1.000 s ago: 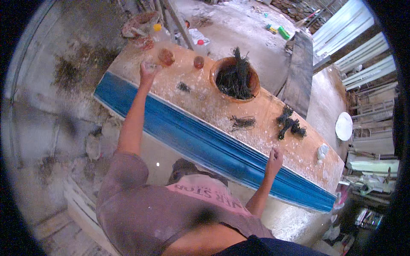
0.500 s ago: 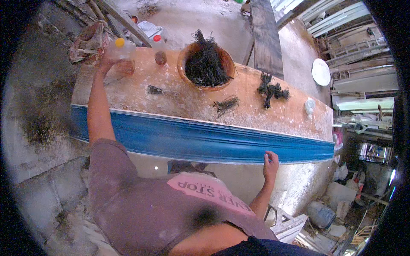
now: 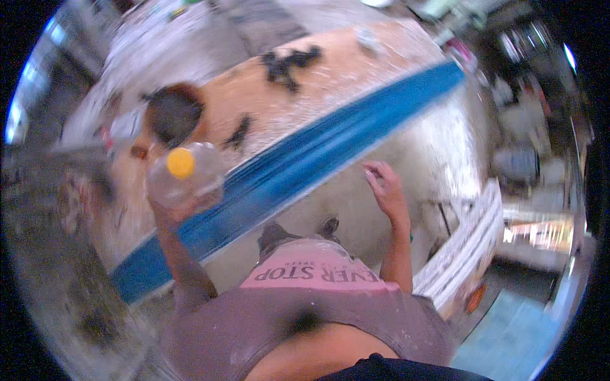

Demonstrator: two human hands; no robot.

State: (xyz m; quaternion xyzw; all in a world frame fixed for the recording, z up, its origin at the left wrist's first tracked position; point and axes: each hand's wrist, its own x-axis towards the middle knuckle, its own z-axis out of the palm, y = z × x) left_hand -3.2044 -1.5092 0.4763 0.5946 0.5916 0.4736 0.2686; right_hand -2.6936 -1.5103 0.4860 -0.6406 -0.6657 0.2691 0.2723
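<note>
A clear plastic bottle (image 3: 206, 166) with a yellow cap (image 3: 181, 162) is in my left hand (image 3: 170, 213), lifted above the blue front edge (image 3: 324, 143) of the work table. My fingers wrap its side and are partly hidden by it. Off the table's front side hangs my right hand (image 3: 386, 190), its fingers loosely bent and apart, with nothing in them. Beyond the bottle stands a brown bowl (image 3: 196, 101) with dark stringy material (image 3: 171, 117) inside. A small dark bundle (image 3: 238, 132) lies right of the bowl. Everything on the table is smeared by motion.
Black fibre bundles (image 3: 289, 63) lie farther along the speckled orange tabletop (image 3: 337, 76), with a clear bag (image 3: 368, 41) near the far end. White slats (image 3: 460, 254) lean at my right, near a light blue sheet (image 3: 508, 333).
My left hand has brought the yellow-capped bottle up off the table and nearer to me. My view has turned to the right, so the table now runs slantwise. My right hand still hangs free.
</note>
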